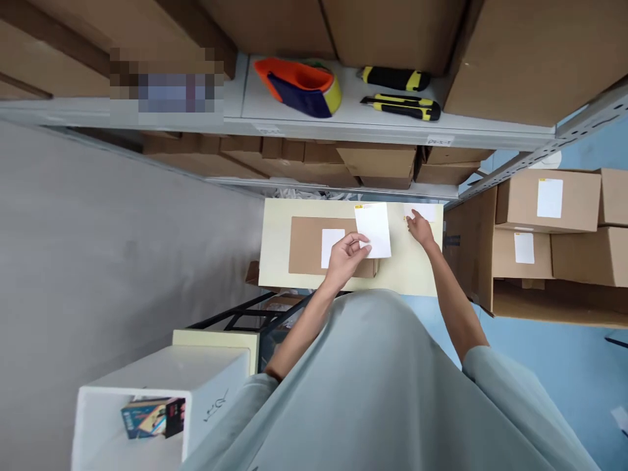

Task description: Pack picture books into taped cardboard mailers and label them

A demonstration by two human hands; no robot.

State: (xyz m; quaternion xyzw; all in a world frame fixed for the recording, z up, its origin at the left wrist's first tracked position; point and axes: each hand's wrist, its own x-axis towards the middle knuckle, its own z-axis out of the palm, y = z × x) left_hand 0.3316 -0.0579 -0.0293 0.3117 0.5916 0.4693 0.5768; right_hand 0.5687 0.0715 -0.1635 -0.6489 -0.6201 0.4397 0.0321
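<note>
The left hand (342,261) pinched a white rectangular paper label (377,229) above the crosswise-lying, oblong brown cardboard box (305,246), the right hand (420,231) farther rightward, its grip unclear.

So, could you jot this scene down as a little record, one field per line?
Left hand: pinching a white sheet with a yellow corner mark
Right hand: over a pale sheet; grip unclear
Table: cream top, bearing a cardboard box with a white label
Shelf: two black-and-yellow cutters, an orange-and-blue object
Beside table, right: open carton holding smaller boxes
</note>
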